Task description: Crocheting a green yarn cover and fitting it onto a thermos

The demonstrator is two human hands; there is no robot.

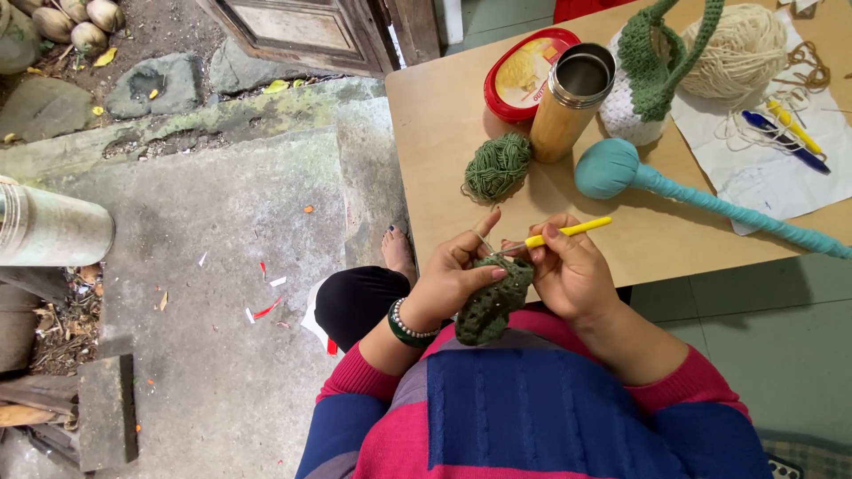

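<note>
Your left hand pinches the green crochet piece between thumb and fingers, index finger raised, just over your lap at the table's near edge. Your right hand is closed around a yellow-handled crochet hook, its tip at the piece. Beyond on the table lie a green yarn ball, a steel flask and a teal stuffed tube.

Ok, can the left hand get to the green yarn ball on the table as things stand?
Probably yes. The green yarn ball lies on the table just ahead of the left hand, with nothing between them. But that hand is holding the green crochet piece, so it isn't free.
</note>
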